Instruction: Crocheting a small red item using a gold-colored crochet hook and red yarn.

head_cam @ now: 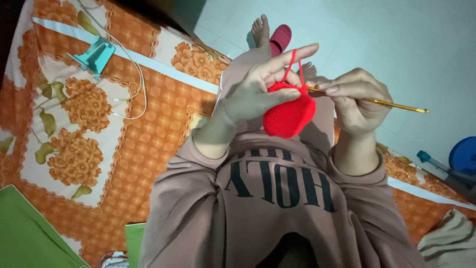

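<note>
The orange flowered bedsheet (74,149) fills the left half, a white cable (141,79) looping at ten o'clock beside a teal stand (96,54). At centre the left hand (253,92) pinches the red crochet piece (289,113) between thumb and fingers, forefinger stretched out with the red yarn (292,64) running up over it. At three o'clock of the piece, the right hand (357,99) closes round the gold crochet hook (391,104), tip at the piece's top edge. Even stitches probably call for steady yarn tension and a firm pinch close to the working loop. The hook's head and the loop are hidden among fingers; the yarn ball is out of view.
</note>
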